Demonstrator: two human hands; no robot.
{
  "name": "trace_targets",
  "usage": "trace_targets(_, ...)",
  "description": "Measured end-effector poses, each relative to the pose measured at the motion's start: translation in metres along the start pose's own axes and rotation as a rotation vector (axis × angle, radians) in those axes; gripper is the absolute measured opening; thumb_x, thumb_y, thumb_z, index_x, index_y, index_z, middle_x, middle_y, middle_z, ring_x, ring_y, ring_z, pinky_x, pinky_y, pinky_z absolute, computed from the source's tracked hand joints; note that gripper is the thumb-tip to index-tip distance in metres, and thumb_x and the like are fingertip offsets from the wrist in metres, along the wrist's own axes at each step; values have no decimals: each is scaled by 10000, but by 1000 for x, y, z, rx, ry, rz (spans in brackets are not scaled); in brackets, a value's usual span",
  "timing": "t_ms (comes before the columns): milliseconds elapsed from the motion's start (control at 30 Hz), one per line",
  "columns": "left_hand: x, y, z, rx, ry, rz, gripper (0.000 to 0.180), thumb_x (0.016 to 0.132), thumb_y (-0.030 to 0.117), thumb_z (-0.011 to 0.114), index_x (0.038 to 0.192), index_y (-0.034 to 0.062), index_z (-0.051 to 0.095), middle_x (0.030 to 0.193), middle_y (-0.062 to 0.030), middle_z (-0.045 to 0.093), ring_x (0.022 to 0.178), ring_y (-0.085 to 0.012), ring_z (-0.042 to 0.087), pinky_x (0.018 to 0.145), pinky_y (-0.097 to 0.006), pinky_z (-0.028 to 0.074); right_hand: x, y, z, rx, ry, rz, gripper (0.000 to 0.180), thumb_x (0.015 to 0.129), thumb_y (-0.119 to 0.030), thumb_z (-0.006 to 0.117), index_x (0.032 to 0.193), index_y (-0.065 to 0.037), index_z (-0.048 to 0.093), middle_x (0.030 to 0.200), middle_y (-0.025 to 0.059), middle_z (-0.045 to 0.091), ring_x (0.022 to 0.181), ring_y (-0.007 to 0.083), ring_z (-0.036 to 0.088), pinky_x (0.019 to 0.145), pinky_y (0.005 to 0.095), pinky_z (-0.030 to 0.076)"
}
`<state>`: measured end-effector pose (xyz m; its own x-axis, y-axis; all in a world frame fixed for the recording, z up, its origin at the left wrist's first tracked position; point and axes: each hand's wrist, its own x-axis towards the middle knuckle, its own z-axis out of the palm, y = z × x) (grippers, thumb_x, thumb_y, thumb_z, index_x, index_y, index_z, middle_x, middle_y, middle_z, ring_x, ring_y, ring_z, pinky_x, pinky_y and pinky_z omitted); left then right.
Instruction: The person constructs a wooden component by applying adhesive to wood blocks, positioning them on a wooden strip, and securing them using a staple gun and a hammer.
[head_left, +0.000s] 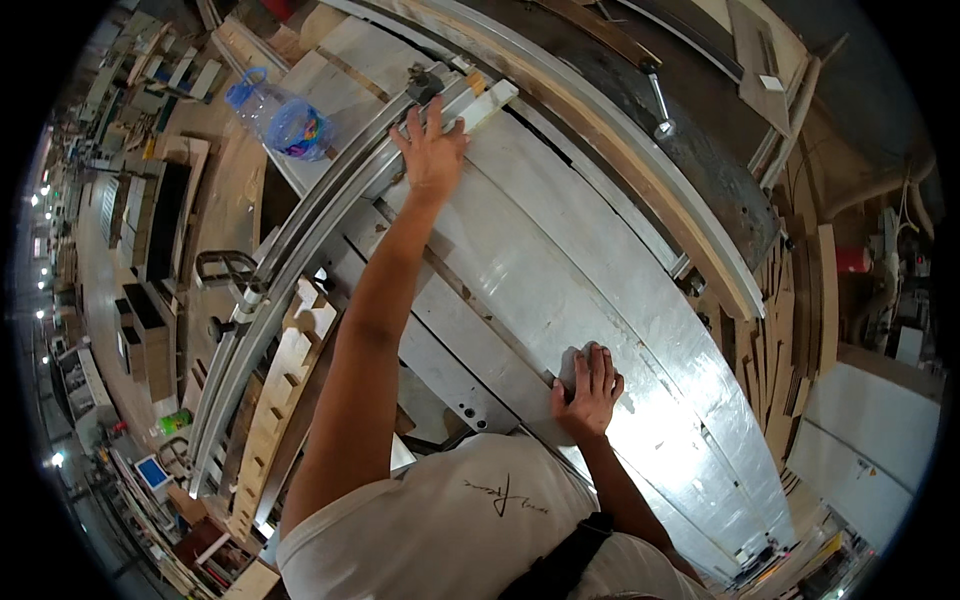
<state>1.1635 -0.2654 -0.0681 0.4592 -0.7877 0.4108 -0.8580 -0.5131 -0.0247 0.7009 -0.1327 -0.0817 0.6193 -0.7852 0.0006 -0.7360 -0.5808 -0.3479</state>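
Observation:
My left arm reaches far forward, and my left hand [432, 158] lies with spread fingers across the end of a long metal fence rail [372, 172]. Just beyond its fingertips sits a small dark stop block [424, 84] on the rail. A pale strip [492, 106] sticks out to the right of the hand. Under both arms stretches a shiny metal machine table [530, 250] with long seams and a slot. My right hand [590, 396] rests flat on this table near my body, fingers stretched out and nothing in them.
Left of the rail lies a large clear water bottle [285, 118] with a blue handle. A notched wooden board [275, 410] stands along the near left side. At the far right a wrench-like metal tool [660, 105] lies on a dark surface. Stacked boards [785, 330] lean beyond the table.

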Motion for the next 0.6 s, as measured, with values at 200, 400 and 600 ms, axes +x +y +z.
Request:
trace_targets(200, 0, 2, -4, 46, -43, 13, 305, 949, 323, 682, 1244, 277, 747, 1601, -56, 337, 1446, -426, 300, 1092, -754, 233, 0, 1, -1, 40, 11, 15, 648, 849, -352, 716, 1422, -94, 554, 1590, 184, 419, 1485, 380, 369, 1120, 632, 298)
trace_targets(400, -1, 2, 0, 44, 16, 34, 310, 942, 321, 692, 1243, 273, 750, 1593, -55, 345, 1433, -423, 312, 1080, -750, 248, 1, 1, -2, 42, 30, 9, 617, 859, -369, 710, 1398, -99, 582, 1571, 188, 442, 1470, 384, 393, 1107, 631, 322)
trace_targets(600, 2, 7, -6, 58, -17, -1, 309, 957, 365, 677, 1237, 259, 755, 1564, -56, 361, 1421, -423, 319, 1087, -742, 231, 0, 2, 1, 48, 16, 18, 639, 848, -367, 718, 1407, -93, 574, 1578, 186, 438, 1473, 383, 390, 1117, 629, 304)
